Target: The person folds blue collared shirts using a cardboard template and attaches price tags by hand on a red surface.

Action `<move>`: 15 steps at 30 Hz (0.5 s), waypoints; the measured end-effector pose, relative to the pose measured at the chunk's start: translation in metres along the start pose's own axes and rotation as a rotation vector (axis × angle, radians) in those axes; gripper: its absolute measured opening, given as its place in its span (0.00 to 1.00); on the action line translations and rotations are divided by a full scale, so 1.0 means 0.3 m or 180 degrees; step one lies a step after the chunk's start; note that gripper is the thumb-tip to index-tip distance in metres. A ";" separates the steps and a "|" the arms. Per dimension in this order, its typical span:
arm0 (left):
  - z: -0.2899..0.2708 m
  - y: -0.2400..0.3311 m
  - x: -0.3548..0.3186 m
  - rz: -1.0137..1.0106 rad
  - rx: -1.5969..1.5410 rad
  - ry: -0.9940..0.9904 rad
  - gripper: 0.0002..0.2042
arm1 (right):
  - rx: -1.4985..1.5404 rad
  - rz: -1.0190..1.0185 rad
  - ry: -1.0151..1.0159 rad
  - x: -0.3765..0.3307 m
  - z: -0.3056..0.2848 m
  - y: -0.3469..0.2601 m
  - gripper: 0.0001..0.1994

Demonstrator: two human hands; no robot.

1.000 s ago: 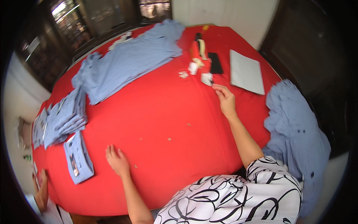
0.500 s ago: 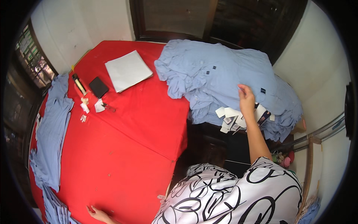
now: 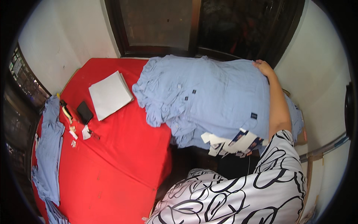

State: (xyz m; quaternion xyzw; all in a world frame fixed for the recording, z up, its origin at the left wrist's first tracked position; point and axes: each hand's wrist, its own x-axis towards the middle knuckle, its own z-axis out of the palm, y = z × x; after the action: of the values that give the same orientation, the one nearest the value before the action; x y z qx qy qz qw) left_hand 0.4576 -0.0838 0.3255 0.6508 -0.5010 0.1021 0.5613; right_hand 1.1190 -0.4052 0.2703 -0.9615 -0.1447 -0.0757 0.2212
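A heap of light blue shirts [image 3: 220, 87] lies at the back right, layered, with small dark labels on the top one. At the heap's far right corner my right hand [image 3: 264, 68] has its fingers curled over the edge of the top shirt, closed on the cloth. My right forearm runs along the heap's right side. Several white and dark hang tags [image 3: 238, 143] stick out at the heap's near edge. My left hand is out of the picture.
On the red-covered table [image 3: 112, 164] lie a stack of white paper [image 3: 110, 95], a black phone [image 3: 85, 112] and small white scraps [image 3: 73, 143]. More blue garments [image 3: 51, 149] lie along the left edge. Dark-framed windows [image 3: 158, 26] and white walls stand behind.
My right hand has moved from above the hang tags to the heap's far right corner and closed on the top shirt. My left hand has left the picture. The view has shifted.
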 end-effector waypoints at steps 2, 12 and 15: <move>-0.050 -0.079 0.100 0.0027 -0.0037 -0.0127 0.08 | 0.0434 0.0330 -0.1003 0.086 -0.008 -0.014 0.33; -0.367 -0.956 0.437 -0.2078 0.1863 0.0661 0.28 | 0.0350 -0.1202 -0.0578 -0.054 -0.118 0.007 0.20; -0.450 -1.284 0.609 -0.1037 0.3017 0.0630 0.38 | -0.0335 -0.2257 -0.0018 -0.239 -0.172 -0.132 0.16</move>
State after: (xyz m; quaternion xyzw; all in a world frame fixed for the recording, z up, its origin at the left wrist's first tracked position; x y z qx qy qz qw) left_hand 0.8982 -0.1202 0.2575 0.8907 -0.2361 0.2905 0.2579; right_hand 1.0345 -0.4119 0.3172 -0.8618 -0.4658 -0.1523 0.1310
